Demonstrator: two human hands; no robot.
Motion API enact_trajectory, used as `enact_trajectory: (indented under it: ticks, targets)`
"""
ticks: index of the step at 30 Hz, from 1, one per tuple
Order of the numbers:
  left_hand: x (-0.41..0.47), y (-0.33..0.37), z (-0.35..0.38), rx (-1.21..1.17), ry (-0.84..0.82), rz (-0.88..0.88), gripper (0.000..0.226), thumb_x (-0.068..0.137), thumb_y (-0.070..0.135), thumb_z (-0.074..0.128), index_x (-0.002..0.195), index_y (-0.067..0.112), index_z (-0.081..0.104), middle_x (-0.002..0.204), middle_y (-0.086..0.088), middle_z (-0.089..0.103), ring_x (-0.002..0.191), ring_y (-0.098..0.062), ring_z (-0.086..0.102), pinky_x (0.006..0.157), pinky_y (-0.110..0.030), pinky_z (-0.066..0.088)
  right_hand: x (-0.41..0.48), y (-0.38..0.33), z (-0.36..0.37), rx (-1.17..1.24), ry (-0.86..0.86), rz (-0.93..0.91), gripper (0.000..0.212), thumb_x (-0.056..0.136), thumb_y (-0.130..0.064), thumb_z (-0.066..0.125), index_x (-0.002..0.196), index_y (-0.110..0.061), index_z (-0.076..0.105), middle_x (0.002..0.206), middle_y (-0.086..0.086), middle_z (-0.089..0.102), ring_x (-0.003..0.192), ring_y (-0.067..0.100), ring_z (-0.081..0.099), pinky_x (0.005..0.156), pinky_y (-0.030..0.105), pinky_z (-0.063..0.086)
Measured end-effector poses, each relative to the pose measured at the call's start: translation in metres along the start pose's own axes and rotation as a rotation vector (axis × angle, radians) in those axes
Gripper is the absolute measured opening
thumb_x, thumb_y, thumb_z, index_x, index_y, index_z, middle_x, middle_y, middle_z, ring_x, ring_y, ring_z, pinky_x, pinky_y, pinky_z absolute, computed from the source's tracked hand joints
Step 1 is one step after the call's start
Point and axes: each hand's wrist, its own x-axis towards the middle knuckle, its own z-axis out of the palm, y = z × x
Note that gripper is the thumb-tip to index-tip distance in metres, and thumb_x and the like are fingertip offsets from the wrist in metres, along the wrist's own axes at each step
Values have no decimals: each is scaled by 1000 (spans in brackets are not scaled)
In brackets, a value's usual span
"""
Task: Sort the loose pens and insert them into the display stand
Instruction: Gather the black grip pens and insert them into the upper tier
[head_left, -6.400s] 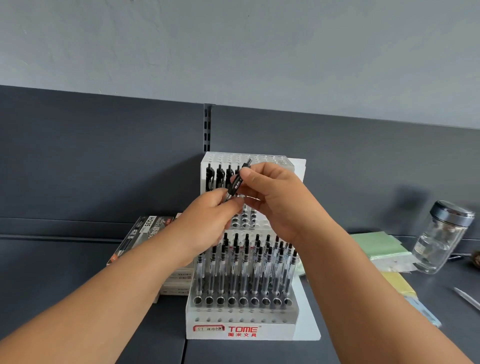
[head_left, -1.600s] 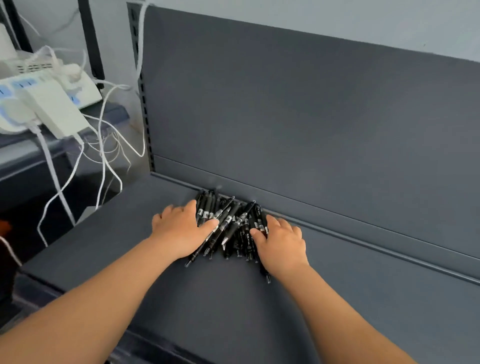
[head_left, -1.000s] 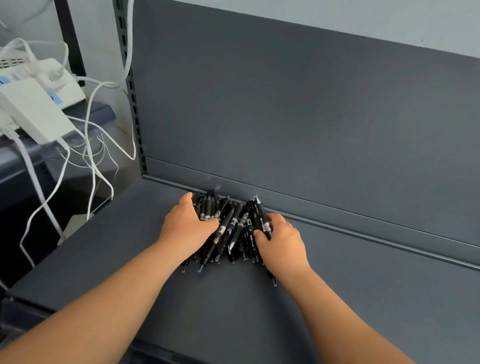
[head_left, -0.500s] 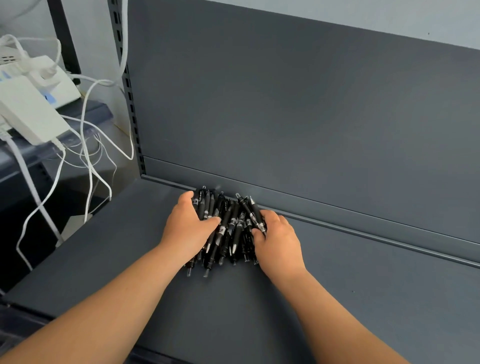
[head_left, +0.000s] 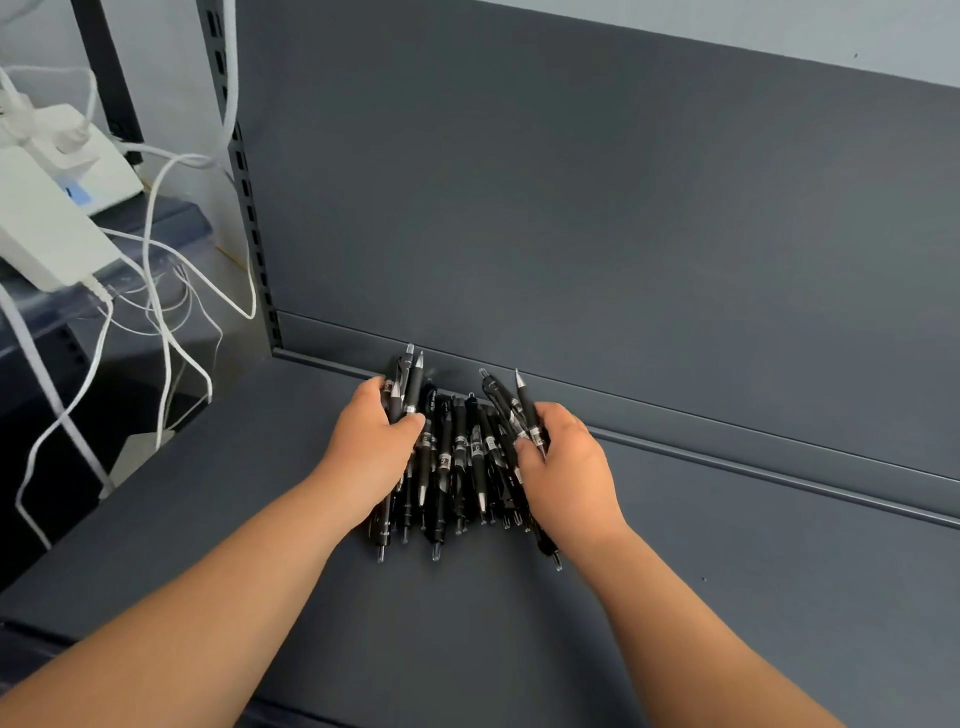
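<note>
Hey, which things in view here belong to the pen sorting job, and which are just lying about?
Part of the job: pens, bunched on the shelf; left hand and right hand, each gripping some. The stand is out of view.

Just lying about: white boxes and cables, off to the left.

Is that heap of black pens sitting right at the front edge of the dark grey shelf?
No, the heap of black plastic pens lies at the rear of the dark grey metal shelf, by its back panel.
</note>
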Motion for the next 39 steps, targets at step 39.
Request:
enact_trajectory:
  ticks: [39]
  targets:
    - [-360,196,357,-374,-732,51,16,80,21,74,87,13,61,86,-14,61,43,-12,39,47,-24,32,-287,219,-373,470,540,251,19,94,-12,52,94,-31,53,73,-5,59,63,5,53,54,16,43]
